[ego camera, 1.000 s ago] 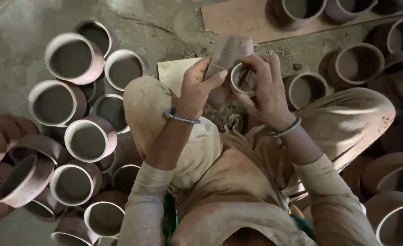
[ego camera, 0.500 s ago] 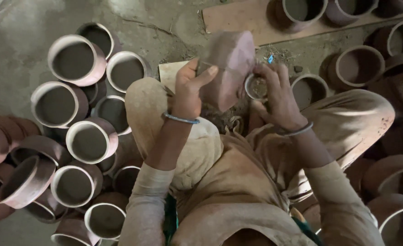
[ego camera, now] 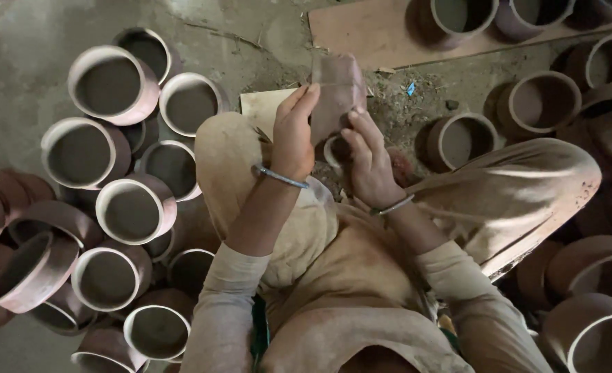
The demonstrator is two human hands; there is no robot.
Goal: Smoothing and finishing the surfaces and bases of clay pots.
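While clay pots (ego camera: 116, 86) crowd nearby, both hands' fingers (ego camera: 299, 110) grip one brown slab (ego camera: 337, 90) — upright.

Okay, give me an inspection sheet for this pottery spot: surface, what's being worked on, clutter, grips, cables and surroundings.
Surface: dusty grey ground, with a flat board at the top and a pale slab by the knee.
Job's things: a brown clay piece held up between both hands; a small clay pot sits below it, partly hidden.
Clutter: many unfired clay pots crowded at the left, some leaning on others; more pots at the right; crumbs and a blue scrap on the ground.
Grips: left hand shut on the clay piece's side; right hand with fingers against its lower edge. A thin bangle on each wrist.
Cables: nothing seen.
Surroundings: nothing seen beyond the ground and pots.
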